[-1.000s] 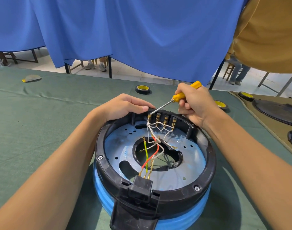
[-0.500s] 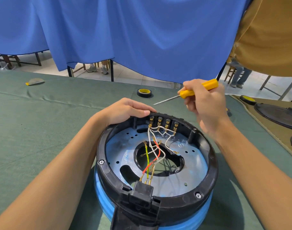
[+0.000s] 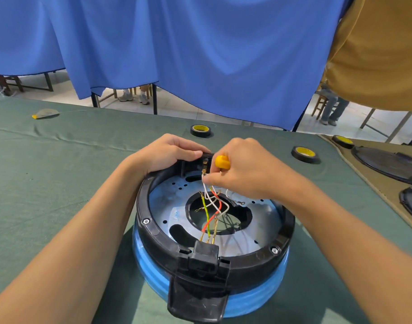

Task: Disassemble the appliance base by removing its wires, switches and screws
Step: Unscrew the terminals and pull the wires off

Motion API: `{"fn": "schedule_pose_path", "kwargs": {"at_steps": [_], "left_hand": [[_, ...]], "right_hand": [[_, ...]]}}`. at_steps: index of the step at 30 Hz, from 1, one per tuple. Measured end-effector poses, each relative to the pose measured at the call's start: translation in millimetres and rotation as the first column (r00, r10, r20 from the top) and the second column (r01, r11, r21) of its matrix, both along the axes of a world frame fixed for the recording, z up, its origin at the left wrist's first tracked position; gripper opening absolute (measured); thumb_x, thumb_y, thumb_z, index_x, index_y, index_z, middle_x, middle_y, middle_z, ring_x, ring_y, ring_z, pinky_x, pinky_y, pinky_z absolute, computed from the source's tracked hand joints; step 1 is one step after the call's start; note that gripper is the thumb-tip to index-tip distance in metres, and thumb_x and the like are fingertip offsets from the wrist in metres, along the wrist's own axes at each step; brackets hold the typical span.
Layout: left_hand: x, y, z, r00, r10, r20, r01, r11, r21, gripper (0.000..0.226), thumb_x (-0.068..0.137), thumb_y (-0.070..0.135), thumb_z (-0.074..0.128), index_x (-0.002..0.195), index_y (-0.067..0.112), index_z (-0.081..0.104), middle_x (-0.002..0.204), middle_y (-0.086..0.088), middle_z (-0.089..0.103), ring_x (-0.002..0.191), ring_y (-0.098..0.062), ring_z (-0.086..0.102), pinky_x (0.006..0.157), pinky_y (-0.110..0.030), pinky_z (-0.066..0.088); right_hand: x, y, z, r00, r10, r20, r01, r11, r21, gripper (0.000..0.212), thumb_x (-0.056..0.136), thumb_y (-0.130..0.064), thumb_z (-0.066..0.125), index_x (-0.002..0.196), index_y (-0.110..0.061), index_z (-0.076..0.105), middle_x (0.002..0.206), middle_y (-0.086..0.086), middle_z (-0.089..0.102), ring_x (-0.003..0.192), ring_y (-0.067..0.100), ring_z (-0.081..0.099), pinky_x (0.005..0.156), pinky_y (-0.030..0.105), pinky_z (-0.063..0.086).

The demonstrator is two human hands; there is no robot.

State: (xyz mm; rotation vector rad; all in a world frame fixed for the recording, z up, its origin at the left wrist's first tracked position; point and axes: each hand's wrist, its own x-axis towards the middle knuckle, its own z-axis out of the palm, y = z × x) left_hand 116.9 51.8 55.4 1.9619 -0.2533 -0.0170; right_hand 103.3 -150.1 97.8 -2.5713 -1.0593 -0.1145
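Appliance base [image 3: 153, 230]: it is sitting at the lower centre of the frame on the green counter [image 3: 60, 171].
Left hand [image 3: 170, 152]: you are gripping the base's far rim, fingers curled over it.
Right hand [image 3: 244, 169]: you are clasping the yellow screwdriver [image 3: 222, 162] and pinching the white wires [image 3: 211, 199].

Workshop-style hall: long desk [image 3: 60, 183] under green cloth, blue curtain [image 3: 200, 54] hung across the top, tape roll [image 3: 200, 130] mid-frame, black appliance parts [image 3: 387, 164] far right, stool [image 3: 319, 106] behind.
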Motion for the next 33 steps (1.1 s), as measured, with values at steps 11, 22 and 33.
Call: {"fn": "schedule_pose_path", "kwargs": {"at_steps": [11, 22, 33], "left_hand": [[0, 1, 0, 0.999, 0.033, 0.029, -0.033, 0.999, 0.002, 0.025, 0.094, 0.011, 0.059, 0.096, 0.030, 0.075, 0.101, 0.006, 0.075, 0.096, -0.006, 0.069, 0.072, -0.007, 0.048], [1, 1, 0, 0.998, 0.041, 0.057, -0.043, 0.999, 0.027, 0.030, 0.093, 0.009, 0.060, 0.090, 0.034, 0.075, 0.094, 0.013, 0.075, 0.089, 0.001, 0.066, 0.083, -0.011, 0.045], [-3, -1, 4, 0.996, 0.093, -0.015, -0.093, 0.995, 0.035, 0.020, 0.094, 0.016, 0.060, 0.105, 0.024, 0.074, 0.096, 0.007, 0.076, 0.091, -0.006, 0.070, 0.080, -0.014, 0.050]], "right_hand": [[-2, 18, -1, 0.988, -0.130, -0.089, 0.124, 0.990, -0.066, 0.027, 0.073, -0.039, 0.077, 0.066, -0.020, 0.060, 0.067, 0.001, 0.054, 0.070, 0.025, 0.053, 0.060, 0.031, 0.040], [-3, 17, 24, 0.975, -0.202, -0.095, 0.212, 0.970, 0.119, 0.017, 0.075, -0.026, 0.070, 0.076, -0.010, 0.068, 0.062, 0.002, 0.060, 0.061, 0.021, 0.055, 0.046, 0.027, 0.037], [69, -82, -5, 0.792, -0.563, -0.239, 0.599, 0.792, 0.120, 0.025, 0.080, -0.022, 0.076, 0.086, 0.002, 0.070, 0.075, 0.012, 0.062, 0.070, 0.024, 0.051, 0.060, 0.032, 0.039]]}}
